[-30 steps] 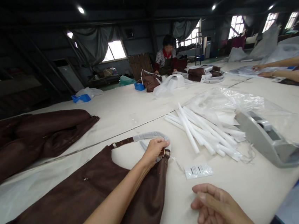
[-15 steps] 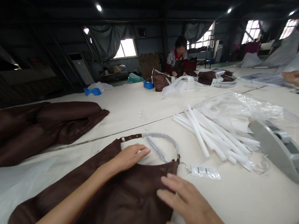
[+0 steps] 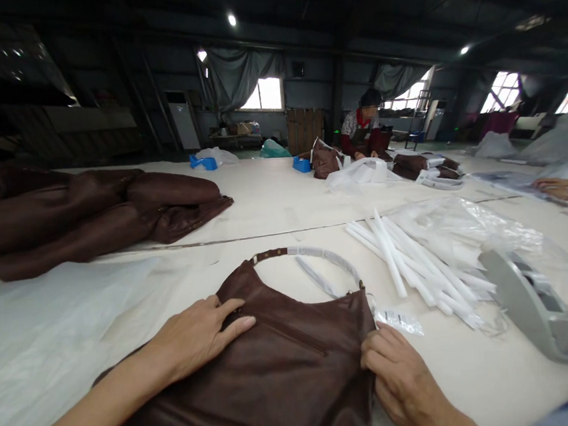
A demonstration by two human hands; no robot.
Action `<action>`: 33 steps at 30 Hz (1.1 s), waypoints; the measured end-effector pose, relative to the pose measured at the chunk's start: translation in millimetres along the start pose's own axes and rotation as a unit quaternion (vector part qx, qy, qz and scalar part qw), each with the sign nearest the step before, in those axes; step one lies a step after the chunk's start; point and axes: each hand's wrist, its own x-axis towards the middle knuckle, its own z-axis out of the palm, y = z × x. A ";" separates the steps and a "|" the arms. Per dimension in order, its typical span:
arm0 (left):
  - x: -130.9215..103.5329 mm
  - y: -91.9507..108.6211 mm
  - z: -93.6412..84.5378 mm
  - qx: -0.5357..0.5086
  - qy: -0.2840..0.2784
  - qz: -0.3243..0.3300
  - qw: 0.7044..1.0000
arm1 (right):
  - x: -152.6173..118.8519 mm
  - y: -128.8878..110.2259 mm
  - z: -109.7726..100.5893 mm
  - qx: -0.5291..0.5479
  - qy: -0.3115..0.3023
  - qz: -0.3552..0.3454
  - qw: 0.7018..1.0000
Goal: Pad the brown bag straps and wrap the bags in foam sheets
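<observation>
A dark brown bag point(image 3: 280, 381) lies flat on the white table, its zipper point(image 3: 293, 336) facing up. The bag's strap point(image 3: 320, 252), partly wrapped in pale padding, arches beyond its top edge. My left hand point(image 3: 200, 331) rests on the upper left of the bag, thumb and forefinger apart near one end of the zipper. At the right edge, the curled fingers of my right hand point(image 3: 405, 375) pinch the bag's side. Beside that hand a clear packet point(image 3: 399, 321) with a printed label lies on the table.
White tubes point(image 3: 414, 267) and clear plastic film point(image 3: 470, 222) lie right of centre, beside a grey tape dispenser point(image 3: 539, 309). More brown bags point(image 3: 88, 212) are piled at left near plastic sheets point(image 3: 50, 342). A person point(image 3: 363, 128) works across the table; another person's hands point(image 3: 563, 189) show at right.
My right hand has closed on the bag's right edge. My left hand has moved back from the strap opening onto the bag's upper left. The bag's zipper now shows, and the view has shifted.
</observation>
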 end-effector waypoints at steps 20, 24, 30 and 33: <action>119.4 126.3 44.2 0.066 -0.050 0.269 0.960 | 83.4 107.4 21.7 -0.112 -0.129 0.378 0.910; 117.1 120.2 49.1 0.050 -0.102 0.239 0.964 | 74.1 115.8 25.2 -0.102 -0.087 0.370 0.919; 85.0 61.0 -0.8 0.011 -0.095 0.203 0.975 | 48.9 95.8 5.1 -0.082 0.022 0.310 0.947; 50.1 11.0 -20.7 -0.051 -0.077 0.145 0.985 | 8.9 62.0 -9.3 -0.007 0.049 0.261 0.964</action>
